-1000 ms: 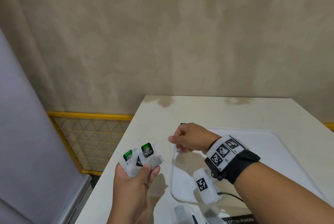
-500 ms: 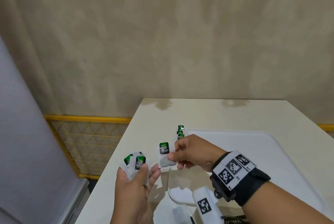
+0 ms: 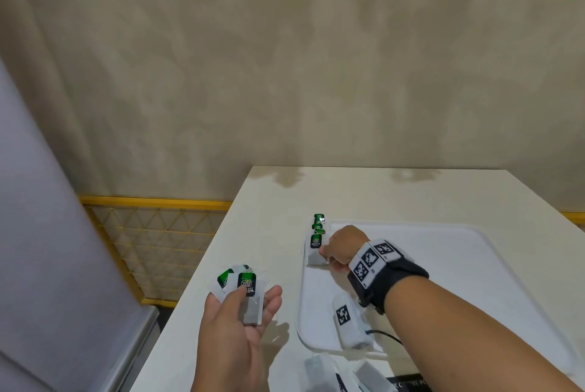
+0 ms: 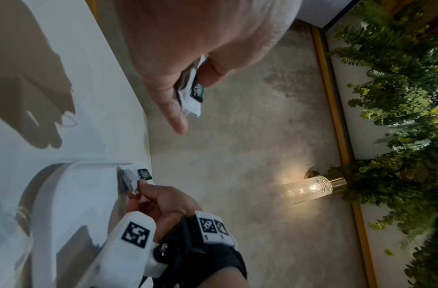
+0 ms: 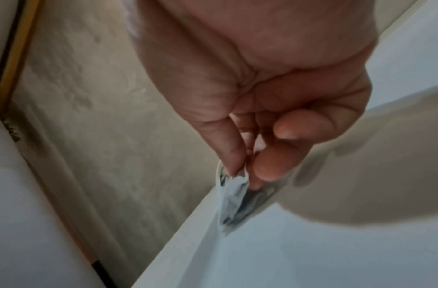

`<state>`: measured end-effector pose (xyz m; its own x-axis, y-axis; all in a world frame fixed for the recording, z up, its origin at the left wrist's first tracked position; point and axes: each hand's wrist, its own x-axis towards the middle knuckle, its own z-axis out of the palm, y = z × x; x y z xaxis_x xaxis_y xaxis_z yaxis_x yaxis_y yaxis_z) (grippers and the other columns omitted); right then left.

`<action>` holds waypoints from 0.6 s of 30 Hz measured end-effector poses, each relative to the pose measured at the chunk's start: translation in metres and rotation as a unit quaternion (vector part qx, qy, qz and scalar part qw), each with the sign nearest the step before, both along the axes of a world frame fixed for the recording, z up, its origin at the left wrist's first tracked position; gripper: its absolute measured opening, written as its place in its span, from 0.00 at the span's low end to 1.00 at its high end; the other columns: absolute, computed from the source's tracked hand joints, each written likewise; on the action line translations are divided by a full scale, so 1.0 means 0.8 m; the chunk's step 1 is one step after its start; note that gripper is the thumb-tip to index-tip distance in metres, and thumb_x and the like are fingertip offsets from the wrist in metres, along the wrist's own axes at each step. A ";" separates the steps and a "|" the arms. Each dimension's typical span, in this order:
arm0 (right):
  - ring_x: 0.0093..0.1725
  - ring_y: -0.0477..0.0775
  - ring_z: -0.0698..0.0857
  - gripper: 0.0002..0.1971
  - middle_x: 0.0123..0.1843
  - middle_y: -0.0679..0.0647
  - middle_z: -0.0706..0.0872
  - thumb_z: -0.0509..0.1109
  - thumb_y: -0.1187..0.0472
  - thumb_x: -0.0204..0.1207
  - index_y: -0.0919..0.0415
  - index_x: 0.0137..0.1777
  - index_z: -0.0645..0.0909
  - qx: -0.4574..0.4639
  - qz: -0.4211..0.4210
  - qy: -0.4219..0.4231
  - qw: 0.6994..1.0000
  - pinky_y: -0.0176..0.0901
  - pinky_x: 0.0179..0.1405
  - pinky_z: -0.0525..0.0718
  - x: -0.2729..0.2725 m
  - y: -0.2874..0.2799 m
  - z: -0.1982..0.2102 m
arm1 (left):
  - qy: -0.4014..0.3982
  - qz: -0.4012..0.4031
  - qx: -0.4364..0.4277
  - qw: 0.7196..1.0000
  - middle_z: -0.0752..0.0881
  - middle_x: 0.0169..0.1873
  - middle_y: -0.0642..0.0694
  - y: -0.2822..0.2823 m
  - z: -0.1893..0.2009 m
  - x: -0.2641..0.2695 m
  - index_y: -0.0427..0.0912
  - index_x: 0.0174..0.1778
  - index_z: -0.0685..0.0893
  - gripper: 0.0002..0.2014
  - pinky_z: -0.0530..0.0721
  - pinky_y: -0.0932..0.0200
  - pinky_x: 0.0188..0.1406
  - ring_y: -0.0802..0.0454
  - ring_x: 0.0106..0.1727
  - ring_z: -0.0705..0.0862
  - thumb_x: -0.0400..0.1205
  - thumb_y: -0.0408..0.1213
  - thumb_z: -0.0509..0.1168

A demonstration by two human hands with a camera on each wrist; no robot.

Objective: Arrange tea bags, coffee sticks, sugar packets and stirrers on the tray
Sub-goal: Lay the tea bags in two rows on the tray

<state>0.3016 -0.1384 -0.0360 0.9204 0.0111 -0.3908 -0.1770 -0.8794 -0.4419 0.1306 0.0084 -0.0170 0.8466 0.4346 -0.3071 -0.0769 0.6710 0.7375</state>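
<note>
Along the left edge of the white tray (image 3: pixel 493 268), a little right of centre in the head view, the right hand (image 3: pixel 343 247) is setting a tea bag (image 3: pixel 316 254) down at the near end of a short row of green-tagged bags (image 3: pixel 318 223) — its fingers (image 5: pixel 234 148) are pinched together on the bag's paper, as the right wrist view shows, with the bag touching the tray beside its raised rim. Lower and to the left, the left hand (image 3: pixel 235 328) hovers over the worktop (image 3: pixel 364 195), palm up, thumb pressing a small fan of spare tea bags (image 3: pixel 245 290) against the fingers. More pale packets (image 3: pixel 319 371) lie at the bottom edge of the frame, too cropped to identify.

By the look of them the bags are very light, soft and limp — thin paper over loose leaf, with a stiff little tag on a thread. They would likely crumple or tear under a hard squeeze and slide easily on the smooth tray. A gentle pinch at the upper edge or the tag seems the safest hold, so that each bag hangs straight and can be laid flat against its neighbour.
</note>
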 end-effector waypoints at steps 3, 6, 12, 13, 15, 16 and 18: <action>0.25 0.48 0.75 0.17 0.20 0.49 0.78 0.68 0.54 0.76 0.56 0.28 0.71 -0.004 -0.011 0.009 1.000 0.36 0.23 0.70 0.008 0.004 -0.010 | 0.006 0.007 0.000 1.000 0.82 0.55 0.26 0.003 0.001 -0.001 0.36 0.73 0.70 0.19 0.90 0.46 0.33 0.35 0.31 0.90 0.85 0.26 0.55; 0.24 0.49 0.74 0.20 0.07 0.46 0.71 0.68 0.53 0.76 0.57 0.25 0.69 -0.034 -0.008 0.002 0.999 0.37 0.23 0.69 0.006 0.006 -0.011 | 0.006 0.007 -0.002 1.000 0.83 0.52 0.28 0.007 0.001 -0.002 0.38 0.70 0.70 0.17 0.89 0.45 0.35 0.35 0.32 0.90 0.86 0.26 0.55; 0.26 0.50 0.77 0.16 0.26 0.51 0.79 0.71 0.56 0.73 0.58 0.26 0.72 -0.014 -0.014 0.001 1.000 0.37 0.26 0.74 0.006 0.001 -0.012 | 0.010 -0.006 -0.001 1.000 0.83 0.51 0.30 0.004 0.003 -0.003 0.41 0.67 0.69 0.14 0.87 0.42 0.37 0.28 0.45 0.86 0.86 0.27 0.55; 0.28 0.51 0.79 0.16 0.27 0.52 0.80 0.71 0.56 0.72 0.58 0.27 0.73 -0.010 -0.011 0.002 1.000 0.37 0.28 0.75 0.004 0.001 -0.010 | 0.009 -0.012 0.000 1.000 0.83 0.50 0.30 0.003 0.003 -0.002 0.40 0.67 0.69 0.13 0.87 0.42 0.37 0.27 0.45 0.86 0.86 0.27 0.55; 0.34 0.54 0.81 0.14 0.32 0.52 0.81 0.70 0.58 0.73 0.56 0.28 0.72 -0.022 0.023 -0.015 0.999 0.37 0.33 0.78 -0.001 -0.002 -0.007 | 0.010 -0.027 -0.003 1.000 0.83 0.47 0.30 0.000 0.002 -0.002 0.34 0.66 0.71 0.12 0.87 0.42 0.37 0.27 0.45 0.85 0.86 0.29 0.55; 0.36 0.54 0.81 0.13 0.34 0.52 0.81 0.70 0.59 0.73 0.56 0.30 0.71 -0.025 0.041 -0.022 0.999 0.36 0.33 0.78 -0.002 -0.004 -0.003 | 0.015 -0.036 -0.008 0.999 0.83 0.47 0.29 -0.001 0.001 -0.001 0.31 0.65 0.72 0.12 0.87 0.42 0.37 0.27 0.45 0.85 0.87 0.30 0.55; 0.33 0.54 0.80 0.12 0.31 0.53 0.80 0.72 0.62 0.71 0.59 0.33 0.72 0.024 0.041 -0.024 0.999 0.34 0.27 0.74 -0.010 -0.008 0.011 | 0.024 -0.057 -0.009 0.998 0.82 0.51 0.26 -0.002 0.001 0.002 0.28 0.60 0.74 0.11 0.87 0.43 0.39 0.26 0.47 0.85 0.88 0.30 0.53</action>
<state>0.2939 -0.1446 -0.0275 0.9331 0.1057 -0.3437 -0.0825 -0.8673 -0.4908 0.1320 0.0071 -0.0161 0.8747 0.3303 -0.3548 0.0352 0.6866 0.7262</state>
